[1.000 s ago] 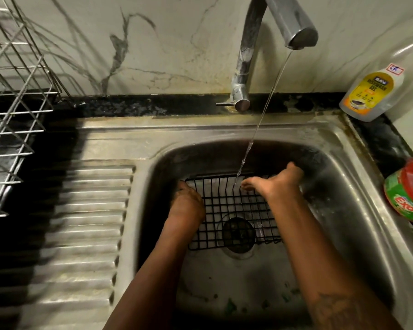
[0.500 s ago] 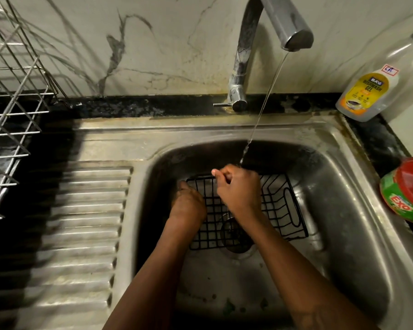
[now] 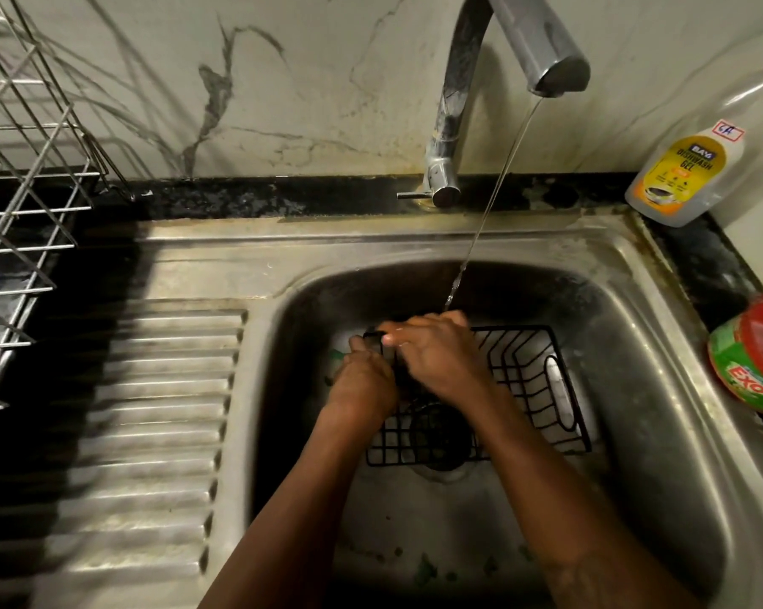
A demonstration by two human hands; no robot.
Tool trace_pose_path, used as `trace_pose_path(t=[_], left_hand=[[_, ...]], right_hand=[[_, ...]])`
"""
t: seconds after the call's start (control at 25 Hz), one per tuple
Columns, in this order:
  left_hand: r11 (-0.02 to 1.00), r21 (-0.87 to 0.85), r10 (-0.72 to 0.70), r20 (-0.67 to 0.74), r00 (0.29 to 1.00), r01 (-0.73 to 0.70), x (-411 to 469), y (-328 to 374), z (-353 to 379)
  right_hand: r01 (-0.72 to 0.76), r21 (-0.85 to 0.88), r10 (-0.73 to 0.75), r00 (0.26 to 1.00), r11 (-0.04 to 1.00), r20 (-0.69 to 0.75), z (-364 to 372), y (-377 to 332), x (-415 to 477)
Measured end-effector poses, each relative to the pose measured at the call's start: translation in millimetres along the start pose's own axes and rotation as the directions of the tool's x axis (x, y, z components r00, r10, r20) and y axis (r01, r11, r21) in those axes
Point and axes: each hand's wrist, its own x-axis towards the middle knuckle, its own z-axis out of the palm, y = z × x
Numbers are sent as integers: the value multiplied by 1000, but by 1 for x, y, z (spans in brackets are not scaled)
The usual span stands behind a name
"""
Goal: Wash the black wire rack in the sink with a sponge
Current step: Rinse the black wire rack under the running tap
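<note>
The black wire rack (image 3: 524, 389) lies in the steel sink (image 3: 661, 389), over the drain. My right hand (image 3: 436, 358) reaches across and grips the rack's left rim, fingers curled over the wire. My left hand (image 3: 362, 384) is curled tight against that same left end, thumb up at the corner. A sliver of green and white, which looks like the sponge (image 3: 337, 357), shows at its fingers; most of it is hidden. A thin stream from the tap (image 3: 538, 41) falls just behind my right hand.
A dishwash gel bottle (image 3: 687, 169) stands at the back right. A red and green Exo tub (image 3: 753, 367) sits on the right counter. The ribbed drainboard (image 3: 151, 432) lies to the left, with a steel dish rack (image 3: 19, 213) at the far left.
My right hand left the water stream, crossed to the left and took hold of the rack's left rim beside my left hand. The left hand stayed at that end.
</note>
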Motion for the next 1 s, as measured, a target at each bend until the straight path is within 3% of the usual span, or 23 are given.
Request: trace_pose_path(t=[0.08,0.16,0.24,0.4,0.52,0.68,0.8,0.88,1.0], left_hand=[[997,-74,16,6,1000,-16,-3,2,5],[963,-239,-128,-5,992,123,2,0,4],[944,-235,-228,39,973,231,9,-3,0],[947,-241,-213,32,977,214,1,-1,-4],[983,-138,-139,-132,982,120,4,-8,-1],[997,-16,70,-302,951,-79,12,-13,2],[975,37,218,-338,916,-218,10,-6,-3],[961,18,265,-321,909,-274,8,-2,-5],[958,97,286,-327,901,-269,7,-1,-9]], right_hand=[[97,-17,-96,994,995,45,12,-26,10],[114,-70,-112,993,991,32,3,-10,3],[8,-97,-8,1000,995,-4,-17,23,-16],[-203,-156,201,979,967,-24,-38,52,-24],[-121,-32,123,991,992,52,-21,38,-8],[-64,118,50,991,991,125,-21,35,2],[67,170,-96,981,983,168,-22,22,0],[87,220,-110,990,972,93,-24,22,-1],[-81,174,117,972,981,-205,-35,43,-8]])
